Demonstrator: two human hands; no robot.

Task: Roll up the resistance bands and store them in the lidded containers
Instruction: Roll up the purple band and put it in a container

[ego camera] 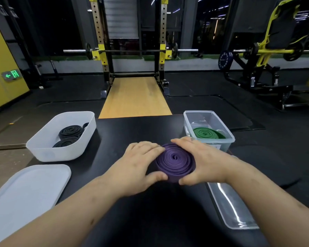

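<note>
the coiled purple band (176, 162) is clasped between left hand (132, 166) and right hand (202, 163), just before the clear container (221, 127) holding a green band (206, 133).

This was a gym. A yellow-and-black squat rack (132, 50) held a loaded barbell (130, 50) above a wooden lifting platform (135, 97). Dark rubber flooring (212, 90) spread around it, a yellow plate-loaded machine (268, 56) stood to the right, and a green exit sign (12, 75) glowed on the left wall.
</note>
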